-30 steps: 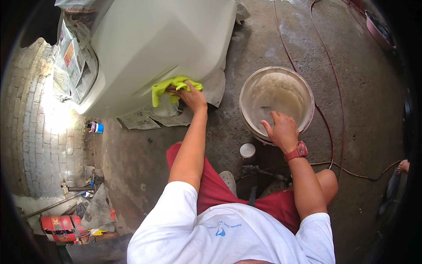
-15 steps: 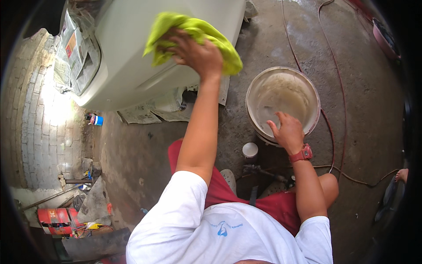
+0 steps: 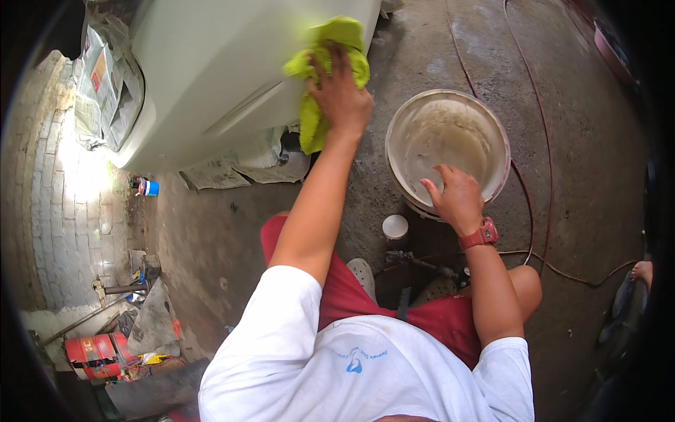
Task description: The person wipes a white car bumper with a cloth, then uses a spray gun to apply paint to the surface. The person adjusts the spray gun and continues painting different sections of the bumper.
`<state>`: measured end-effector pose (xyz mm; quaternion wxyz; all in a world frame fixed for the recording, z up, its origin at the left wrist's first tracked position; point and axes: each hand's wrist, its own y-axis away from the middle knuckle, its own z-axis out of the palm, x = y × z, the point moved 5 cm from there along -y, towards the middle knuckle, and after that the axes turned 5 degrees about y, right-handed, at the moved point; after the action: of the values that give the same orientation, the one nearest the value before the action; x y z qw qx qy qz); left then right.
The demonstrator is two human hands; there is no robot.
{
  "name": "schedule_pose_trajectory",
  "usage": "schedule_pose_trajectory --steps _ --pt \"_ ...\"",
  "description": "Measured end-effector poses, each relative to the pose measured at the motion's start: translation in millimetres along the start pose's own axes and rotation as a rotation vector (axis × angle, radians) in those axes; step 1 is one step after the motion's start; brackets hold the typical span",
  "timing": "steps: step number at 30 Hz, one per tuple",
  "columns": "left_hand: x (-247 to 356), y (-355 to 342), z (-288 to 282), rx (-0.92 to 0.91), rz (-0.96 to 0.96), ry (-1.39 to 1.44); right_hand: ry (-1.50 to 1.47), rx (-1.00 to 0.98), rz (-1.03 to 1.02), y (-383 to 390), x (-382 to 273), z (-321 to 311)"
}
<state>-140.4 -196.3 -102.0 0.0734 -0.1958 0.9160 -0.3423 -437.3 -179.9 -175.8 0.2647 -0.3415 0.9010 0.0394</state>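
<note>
My left hand point(image 3: 342, 97) presses a crumpled lime-green cloth point(image 3: 312, 125) against a large pale, molded panel point(image 3: 204, 63) at the upper left, close to its right edge, fingers over the cloth. Newspaper sheets point(image 3: 102, 77) cover part of the panel's left side, and more point(image 3: 214, 176) lie beneath it. My right hand point(image 3: 455, 195), with a red watch on the wrist, hovers at the near rim of a round white bucket point(image 3: 397, 133), thumb and fingers apart, holding nothing. Cloudy liquid seems to be in the bucket. A small white container point(image 3: 394, 227) stands just below it.
Hoses point(image 3: 540, 105) run over the concrete floor. A pink basin point(image 3: 610, 49) is at the upper right, another person's foot point(image 3: 641, 271) at the right edge. Tools and a red drum point(image 3: 91, 355) lie lower left by a brick wall point(image 3: 56, 211), near a blue can point(image 3: 148, 188).
My left hand has carried the cloth up and rightward across the panel from the groove toward its right edge. My right hand stays over the bucket's near side, fingers apart.
</note>
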Motion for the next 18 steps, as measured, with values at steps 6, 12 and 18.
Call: schedule_pose_trajectory --steps 6,12,18 --pt "4.5 50.8 36.2 -0.114 -0.222 0.006 0.005 0.02 -0.011 -0.5 -0.1 -1.8" --pt "-77.8 91.8 14.1 0.125 -0.795 0.482 0.02 0.0 -0.003 0.1 1.5 1.3" --pt "-105.9 83.2 5.8 0.587 -1.03 1.307 0.03 -0.016 0.0 1.1 2.5 2.8"
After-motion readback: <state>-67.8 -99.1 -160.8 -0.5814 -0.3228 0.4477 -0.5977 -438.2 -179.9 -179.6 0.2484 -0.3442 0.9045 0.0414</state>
